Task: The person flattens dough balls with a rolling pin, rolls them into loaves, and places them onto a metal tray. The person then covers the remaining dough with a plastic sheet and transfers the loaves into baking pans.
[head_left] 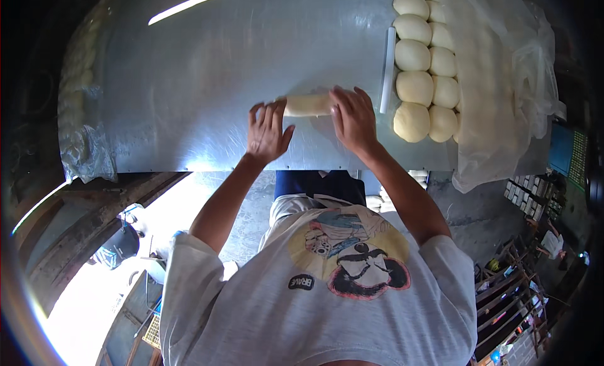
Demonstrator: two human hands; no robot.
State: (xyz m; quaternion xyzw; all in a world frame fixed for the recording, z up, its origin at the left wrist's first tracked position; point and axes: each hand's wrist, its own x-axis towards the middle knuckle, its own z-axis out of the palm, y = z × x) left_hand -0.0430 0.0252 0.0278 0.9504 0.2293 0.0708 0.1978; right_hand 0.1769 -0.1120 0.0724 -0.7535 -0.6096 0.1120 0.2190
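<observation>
A pale, short roll of dough [307, 105] lies crosswise on the metal tabletop [251, 57], near its front edge. At the roll's left end is my left hand [267, 130], fingers stretched and spread, fingertips touching the dough and thumb apart from it. My right hand [354, 118] has the opposite end between its thumb and fingers, which cover that tip of the roll. Right of this hand, rounded dough balls [413, 88] sit packed in rows, the nearest ones just beyond my wrist. A slim white bar [387, 70] lies between them and my right hand.
Translucent plastic sheeting [491, 95] covers more dough balls at the right and hangs over the front edge. Another plastic cover [91, 149] lies along the table's left end, over rows of pale rounds. Wooden beams [94, 221] stand below at left, slatted racks [506, 297] at lower right.
</observation>
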